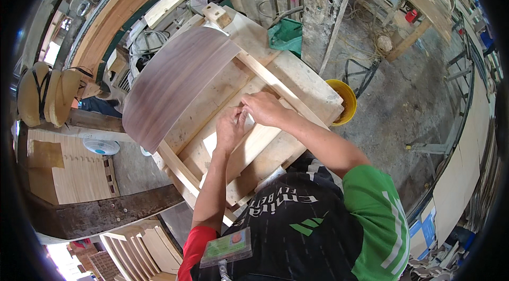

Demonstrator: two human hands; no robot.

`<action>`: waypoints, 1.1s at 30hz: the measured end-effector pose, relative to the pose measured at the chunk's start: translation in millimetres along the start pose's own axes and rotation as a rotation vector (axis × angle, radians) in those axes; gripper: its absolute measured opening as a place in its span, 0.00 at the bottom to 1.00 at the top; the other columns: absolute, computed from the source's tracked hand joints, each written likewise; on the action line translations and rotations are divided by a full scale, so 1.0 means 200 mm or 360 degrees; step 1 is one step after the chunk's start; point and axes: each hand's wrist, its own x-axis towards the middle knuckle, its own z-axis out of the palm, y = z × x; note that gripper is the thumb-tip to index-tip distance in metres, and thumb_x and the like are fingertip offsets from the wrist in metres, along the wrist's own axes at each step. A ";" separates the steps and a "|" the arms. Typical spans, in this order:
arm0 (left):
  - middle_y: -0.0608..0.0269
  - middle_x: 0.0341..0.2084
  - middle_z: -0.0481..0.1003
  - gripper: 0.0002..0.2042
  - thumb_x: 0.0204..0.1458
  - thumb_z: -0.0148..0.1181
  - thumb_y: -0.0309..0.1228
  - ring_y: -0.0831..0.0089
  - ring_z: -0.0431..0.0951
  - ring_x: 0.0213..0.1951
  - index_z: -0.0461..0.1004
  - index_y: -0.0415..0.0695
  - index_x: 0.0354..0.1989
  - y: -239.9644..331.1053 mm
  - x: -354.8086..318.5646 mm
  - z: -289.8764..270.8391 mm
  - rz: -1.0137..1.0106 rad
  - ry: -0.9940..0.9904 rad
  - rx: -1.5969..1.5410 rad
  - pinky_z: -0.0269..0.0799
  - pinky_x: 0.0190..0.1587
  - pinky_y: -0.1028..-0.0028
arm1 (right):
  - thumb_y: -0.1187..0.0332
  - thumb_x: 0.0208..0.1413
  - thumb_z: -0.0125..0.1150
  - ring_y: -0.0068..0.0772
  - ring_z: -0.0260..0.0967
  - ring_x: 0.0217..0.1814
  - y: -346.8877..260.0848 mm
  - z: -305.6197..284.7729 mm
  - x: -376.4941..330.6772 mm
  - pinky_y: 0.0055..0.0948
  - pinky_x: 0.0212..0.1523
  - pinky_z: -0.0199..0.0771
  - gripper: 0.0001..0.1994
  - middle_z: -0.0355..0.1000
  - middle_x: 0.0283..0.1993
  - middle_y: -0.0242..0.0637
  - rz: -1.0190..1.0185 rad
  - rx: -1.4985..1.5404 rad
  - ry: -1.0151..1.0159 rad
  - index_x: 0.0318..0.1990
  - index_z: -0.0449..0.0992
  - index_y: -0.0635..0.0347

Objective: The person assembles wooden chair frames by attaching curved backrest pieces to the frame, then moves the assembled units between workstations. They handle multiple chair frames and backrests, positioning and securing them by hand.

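My left hand point(230, 130) and my right hand point(265, 108) meet over a pale wooden workbench point(302, 82) built of planks. Both pinch a small whitish piece point(248, 120) between their fingertips; what it is I cannot make out. The hands rest above a light wooden board point(249, 148) lying across the bench. A long thin slat point(262, 74) runs diagonally just beyond my right hand. A large curved sheet of dark brown veneer point(175, 82) lies on the bench's left part, a short way from my left hand.
A yellow bucket point(345, 101) stands on the concrete floor at the bench's right corner. A green bag point(287, 34) and a rough wooden post point(326, 5) are behind the bench. A white fan point(101, 147) and pale wooden panels point(79, 175) sit at left.
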 end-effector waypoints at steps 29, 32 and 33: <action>0.63 0.37 0.83 0.08 0.66 0.62 0.27 0.74 0.82 0.36 0.82 0.38 0.49 0.11 0.31 0.10 -0.0268 0.0296 -0.0591 0.79 0.42 0.73 | 0.72 0.63 0.65 0.18 0.74 0.34 0.12 -0.07 0.10 0.23 0.35 0.76 0.07 0.80 0.33 0.31 0.0647 0.1374 0.0577 0.44 0.83 0.65; 0.62 0.38 0.83 0.08 0.66 0.61 0.27 0.74 0.82 0.37 0.82 0.36 0.48 0.07 0.39 0.13 -0.0499 0.0168 -0.0832 0.81 0.44 0.72 | 0.71 0.61 0.66 0.19 0.75 0.33 0.20 -0.07 0.06 0.25 0.36 0.76 0.06 0.82 0.32 0.33 0.0587 0.1163 0.0613 0.41 0.84 0.64; 0.61 0.37 0.83 0.08 0.66 0.61 0.26 0.74 0.83 0.37 0.82 0.36 0.48 0.06 0.43 0.14 -0.0571 0.0130 -0.0986 0.81 0.44 0.71 | 0.71 0.61 0.66 0.19 0.75 0.32 0.23 -0.06 0.06 0.25 0.36 0.76 0.06 0.82 0.32 0.33 0.0549 0.1114 0.0641 0.41 0.84 0.64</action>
